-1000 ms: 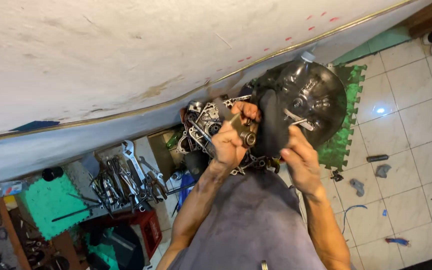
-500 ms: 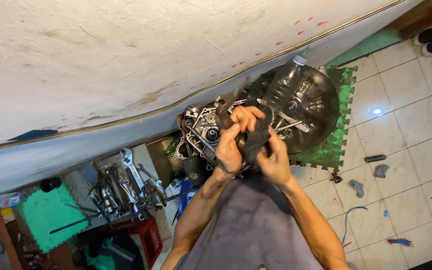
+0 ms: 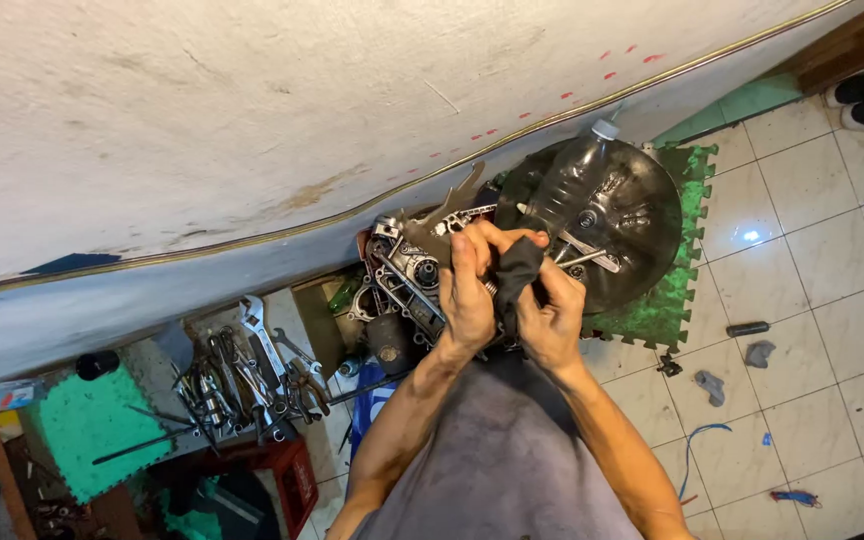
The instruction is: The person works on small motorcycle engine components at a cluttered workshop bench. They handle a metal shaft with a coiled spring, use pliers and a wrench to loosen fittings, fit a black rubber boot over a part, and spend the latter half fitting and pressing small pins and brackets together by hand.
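You are bunching a dark, soft cloth rag point(image 3: 515, 272) between both hands: left hand point(image 3: 469, 290) and right hand point(image 3: 550, 318) fingers are clamping on it, above the grey metal engine casing point(image 3: 407, 270). It looks limp and light; grip gathered folds anywhere.

- My left hand point(image 3: 470, 290) and right hand point(image 3: 550, 312) are bunched together over the dark rag point(image 3: 518, 272), with no gap between them.
- Just past my fingers the engine part point(image 3: 402, 275) and the black pan point(image 3: 612, 215) with its plastic bottle point(image 3: 572, 185) crowd the way forward.
- The wall point(image 3: 252, 120) shuts off everything beyond.
- To my left the pile of wrenches point(image 3: 242, 370) blocks the floor.
- To my right the tiled floor point(image 3: 812, 300) lies open, with only small scraps scattered about.
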